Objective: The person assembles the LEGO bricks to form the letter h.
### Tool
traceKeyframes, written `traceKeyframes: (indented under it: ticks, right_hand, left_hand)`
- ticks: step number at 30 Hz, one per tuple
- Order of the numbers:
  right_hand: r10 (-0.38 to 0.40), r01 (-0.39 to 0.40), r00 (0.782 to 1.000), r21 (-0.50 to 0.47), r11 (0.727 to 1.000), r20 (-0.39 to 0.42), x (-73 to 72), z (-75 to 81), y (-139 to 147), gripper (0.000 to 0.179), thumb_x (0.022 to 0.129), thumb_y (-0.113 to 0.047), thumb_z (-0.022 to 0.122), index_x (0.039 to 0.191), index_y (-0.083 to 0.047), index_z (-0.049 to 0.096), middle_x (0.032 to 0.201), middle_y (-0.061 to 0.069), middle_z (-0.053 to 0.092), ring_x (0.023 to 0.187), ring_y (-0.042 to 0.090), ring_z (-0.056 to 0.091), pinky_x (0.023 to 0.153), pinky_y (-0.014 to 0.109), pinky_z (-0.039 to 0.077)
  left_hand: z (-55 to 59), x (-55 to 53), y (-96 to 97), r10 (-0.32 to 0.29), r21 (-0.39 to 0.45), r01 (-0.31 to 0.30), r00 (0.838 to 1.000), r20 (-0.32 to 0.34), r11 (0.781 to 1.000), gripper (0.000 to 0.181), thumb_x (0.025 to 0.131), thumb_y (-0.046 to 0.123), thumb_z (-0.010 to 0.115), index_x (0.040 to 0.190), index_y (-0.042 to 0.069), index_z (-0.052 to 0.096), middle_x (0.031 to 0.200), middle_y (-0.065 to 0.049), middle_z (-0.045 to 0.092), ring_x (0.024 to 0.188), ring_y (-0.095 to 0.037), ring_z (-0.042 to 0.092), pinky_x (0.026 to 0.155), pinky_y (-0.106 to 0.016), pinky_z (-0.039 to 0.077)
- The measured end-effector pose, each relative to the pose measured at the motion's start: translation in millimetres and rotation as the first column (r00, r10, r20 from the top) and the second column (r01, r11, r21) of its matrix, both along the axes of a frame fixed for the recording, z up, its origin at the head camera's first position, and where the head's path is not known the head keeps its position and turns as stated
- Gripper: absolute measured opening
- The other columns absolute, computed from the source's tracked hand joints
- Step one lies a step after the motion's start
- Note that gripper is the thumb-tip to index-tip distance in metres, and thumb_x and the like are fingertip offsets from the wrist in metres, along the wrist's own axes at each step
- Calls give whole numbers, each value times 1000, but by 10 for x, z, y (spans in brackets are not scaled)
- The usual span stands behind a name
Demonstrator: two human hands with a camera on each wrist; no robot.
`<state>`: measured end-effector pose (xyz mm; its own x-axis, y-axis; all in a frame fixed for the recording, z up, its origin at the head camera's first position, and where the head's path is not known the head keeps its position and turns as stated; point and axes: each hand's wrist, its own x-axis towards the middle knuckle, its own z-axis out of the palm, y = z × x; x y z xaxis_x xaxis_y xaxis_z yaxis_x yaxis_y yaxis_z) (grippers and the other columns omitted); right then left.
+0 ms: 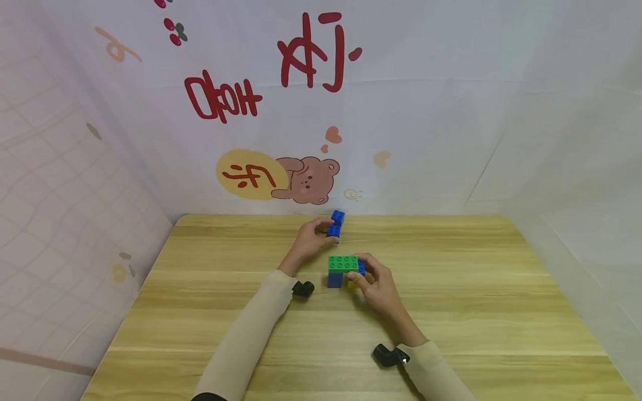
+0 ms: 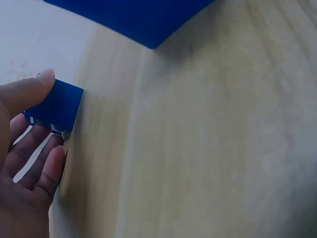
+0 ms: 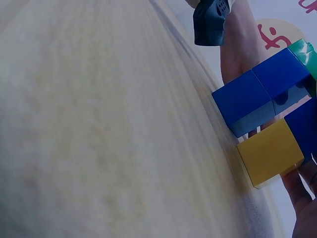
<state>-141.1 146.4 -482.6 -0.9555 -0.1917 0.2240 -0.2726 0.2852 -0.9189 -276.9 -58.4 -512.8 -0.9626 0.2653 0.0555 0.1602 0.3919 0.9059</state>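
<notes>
Near the back of the table my left hand pinches a small blue toy brick between thumb and fingers. Just behind it stands another blue toy brick. Nearer to me, a toy-brick structure has a long green brick lying across two columns. Its left column is blue, of two stacked bricks in the right wrist view. The right column has a blue brick over a yellow brick. My right hand grips this right column, thumb in front and fingers behind, covering part of it.
The wood-grain table runs back to a white cloth wall with a printed bear and red lettering. More cloth hangs at both sides. A black wrist device sits at the left cuff, another black device at the right.
</notes>
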Motion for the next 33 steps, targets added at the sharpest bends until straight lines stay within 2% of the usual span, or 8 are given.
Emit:
traceKeyframes:
  ticks: [15,23,33]
  right_hand:
    - [1,-1,1000,-25,1000,4,12,-34,-7,32,94,-9,73,124,-4,65,118,13,70,114,26,66,104,53,52]
    - [3,-2,1000,-36,999,14,2,-33,-4,31,95,-8,73,125,-4,64,118,15,70,116,32,66,105,55,51]
    - [6,-6,1000,-35,999,14,-23,-40,10,31,95,-8,73,124,-4,64,118,15,70,115,29,66,105,53,52]
  left_hand:
    - [-6,20,27,17,9,-17,1000,11,1000,41,89,12,81,128,8,68,119,-15,73,107,-27,70,100,-43,57]
    - [30,79,14,61,28,-61,998,16,998,42,87,16,83,126,9,69,118,-13,72,108,-28,67,100,-44,56]
    - [52,185,-6,104,44,-105,994,17,994,43,86,23,84,125,12,70,114,-7,74,106,-24,66,98,-43,56]
